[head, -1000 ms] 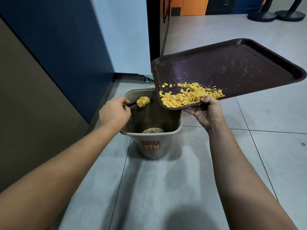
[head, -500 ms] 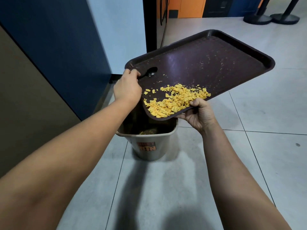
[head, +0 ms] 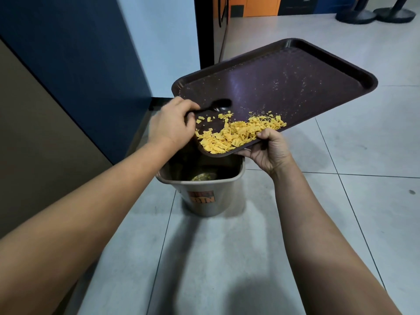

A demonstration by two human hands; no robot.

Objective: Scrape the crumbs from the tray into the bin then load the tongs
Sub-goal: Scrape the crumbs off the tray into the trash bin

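So, bin (head: 205,201): on the floor, nearest, under the tray's low corner.
Right hand (head: 270,151): gripping the tray (head: 295,87) edge.
Crumbs (head: 236,133): piled at that low edge.
Left hand (head: 170,123): fingers curled round a black spoon (head: 216,106), bowl on the tray.

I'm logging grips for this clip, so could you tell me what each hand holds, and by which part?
Left hand grips a black spoon by its handle. Right hand holds the tray by its near, lowered edge.
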